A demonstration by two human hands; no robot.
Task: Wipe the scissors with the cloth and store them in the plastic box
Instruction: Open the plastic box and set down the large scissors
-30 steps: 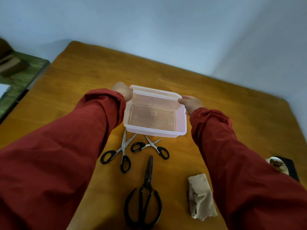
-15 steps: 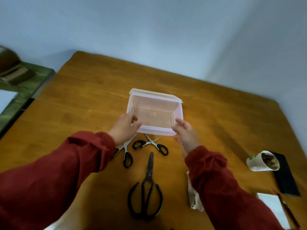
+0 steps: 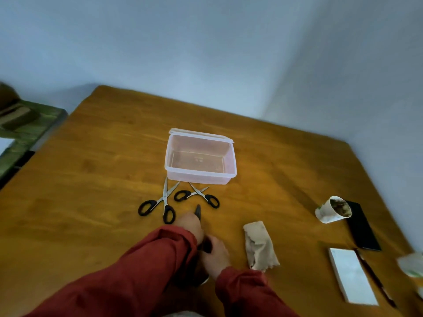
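An empty clear plastic box (image 3: 199,177) with its lid hinged back stands mid-table. Just in front of it lie two small black-handled scissors, one on the left (image 3: 163,202) and a smaller pair to the right (image 3: 197,195), both with blades apart. Nearer me lie the large black scissors (image 3: 198,211); only the blade tip and a bit of handle show. My left hand (image 3: 191,225) covers the blades and my right hand (image 3: 215,253) grips the handle end. A crumpled beige cloth (image 3: 259,245) lies to the right of my hands.
On the wooden table (image 3: 91,179) at the right are a tipped paper cup (image 3: 330,211), a black phone (image 3: 362,227), a white flat box (image 3: 352,277) and a pen (image 3: 375,279). A green bench (image 3: 25,126) stands off the table's left edge.
Both hands let go of the plastic box, drew back toward me and closed on the large black scissors. The box now stands on the table behind the small scissors.
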